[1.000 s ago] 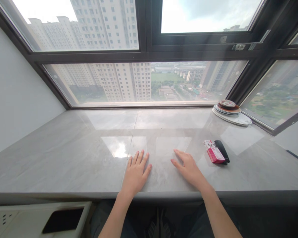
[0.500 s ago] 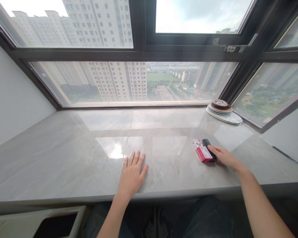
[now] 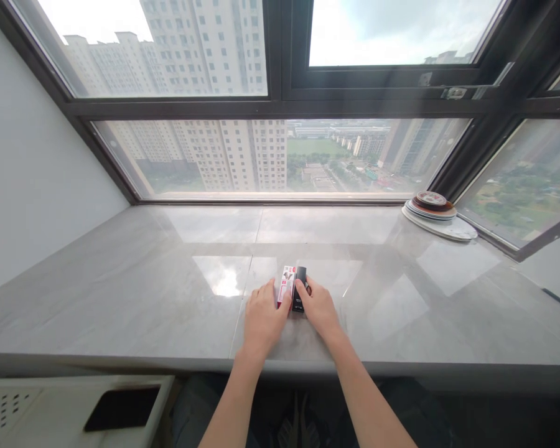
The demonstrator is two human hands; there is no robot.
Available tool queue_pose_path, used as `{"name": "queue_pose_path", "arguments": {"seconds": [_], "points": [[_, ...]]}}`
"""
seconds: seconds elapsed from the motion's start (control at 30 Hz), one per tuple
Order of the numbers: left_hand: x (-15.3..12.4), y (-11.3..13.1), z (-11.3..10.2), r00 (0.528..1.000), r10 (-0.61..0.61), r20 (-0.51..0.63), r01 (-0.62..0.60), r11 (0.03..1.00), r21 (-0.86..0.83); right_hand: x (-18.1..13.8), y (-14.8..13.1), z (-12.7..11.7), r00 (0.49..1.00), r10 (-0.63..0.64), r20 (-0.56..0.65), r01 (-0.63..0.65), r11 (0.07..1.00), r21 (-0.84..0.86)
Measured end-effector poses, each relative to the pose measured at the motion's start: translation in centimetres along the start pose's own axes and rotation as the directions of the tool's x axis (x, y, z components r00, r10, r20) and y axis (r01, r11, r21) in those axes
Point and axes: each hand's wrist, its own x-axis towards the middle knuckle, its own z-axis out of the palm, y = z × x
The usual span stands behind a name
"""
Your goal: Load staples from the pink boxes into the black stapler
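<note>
A small red and white box (image 3: 287,284) lies on the grey marble sill (image 3: 121,292), side by side with a black oblong object (image 3: 300,288). My left hand (image 3: 264,320) rests against the box from the left, thumb touching it, fingers curled. My right hand (image 3: 320,308) has its fingers closed around the black object from the right. Both things sit at the middle of the sill near its front edge.
A stack of plates (image 3: 436,211) stands at the far right by the window frame. The window (image 3: 270,155) runs along the back of the sill, a white wall (image 3: 28,174) on the left. A white perforated unit with a dark screen (image 3: 116,407) is below left.
My right hand has brought the box and the black object from the right side of the sill to the middle. My left hand has shifted over to touch the box.
</note>
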Motion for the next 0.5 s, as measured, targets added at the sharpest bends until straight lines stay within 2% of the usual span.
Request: {"name": "queue_pose_path", "arguments": {"seconds": [0.07, 0.17, 0.27, 0.37, 0.5], "points": [[0.4, 1.1, 0.6, 0.999, -0.015, -0.033, 0.017, 0.999, 0.037, 0.0, 0.4, -0.5, 1.0, -0.002, -0.004, 0.002, 1.0, -0.018], [0.6, 2.2, 1.5, 0.998, -0.029, -0.063, 0.034, 0.997, 0.074, -0.3, 2.0, -3.0, 1.0, 0.018, -0.022, -0.019, 0.999, -0.031], [0.5, 1.9, 1.4, 0.996, -0.047, -0.078, 0.05, 0.998, 0.045, -0.9, 3.7, -5.5, 0.997, 0.059, -0.043, -0.06, 0.998, -0.014], [0.9, -0.7, -0.1, 0.986, -0.088, -0.144, 0.089, 0.996, 0.002, -1.6, 4.5, -6.7, 0.994, 0.101, -0.044, -0.099, 0.995, 0.031], [2.8, -5.7, -2.9, 0.947, -0.219, -0.236, 0.24, 0.969, 0.065, -2.2, 4.3, -6.7, 0.992, 0.11, -0.062, -0.108, 0.993, 0.038]]}}
